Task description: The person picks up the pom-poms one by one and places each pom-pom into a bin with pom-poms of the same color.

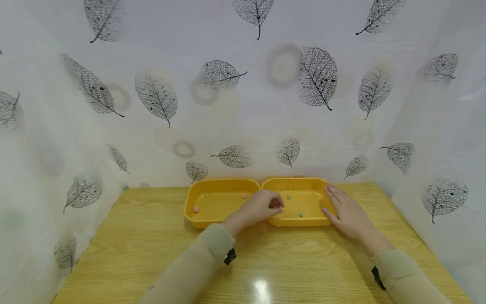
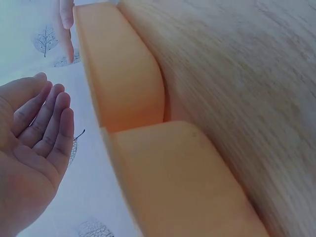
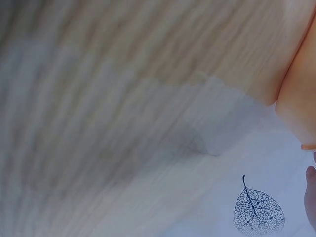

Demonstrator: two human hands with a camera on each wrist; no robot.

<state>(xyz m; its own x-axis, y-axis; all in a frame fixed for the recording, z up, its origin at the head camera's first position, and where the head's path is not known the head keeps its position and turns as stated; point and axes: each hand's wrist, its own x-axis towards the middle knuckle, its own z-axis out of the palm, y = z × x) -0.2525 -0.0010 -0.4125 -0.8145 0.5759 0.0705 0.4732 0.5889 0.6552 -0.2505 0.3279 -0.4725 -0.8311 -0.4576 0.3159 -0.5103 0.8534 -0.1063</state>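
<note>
Over the inner ends of two yellow trays hovers my left hand (image 1: 263, 205). Its fingers are loosely bent, with nothing between them in the left wrist view. Two small pink pieces (image 1: 195, 209) lie apart in the left tray (image 1: 222, 204). In the right tray (image 1: 313, 202) are two small teal pieces (image 1: 301, 215). My right hand (image 1: 351, 215) rests on that tray's right end, fingers extended along the rim and thumb near the front corner. Only a sliver of the right hand (image 3: 310, 195) shows in the right wrist view. The left hand hides part of both trays.
The trays stand side by side at the back of a wooden table (image 1: 288, 257). Behind them and along both sides hangs a white curtain (image 1: 258, 109) printed with dark leaves. Each sleeve has a dark strap at the wrist.
</note>
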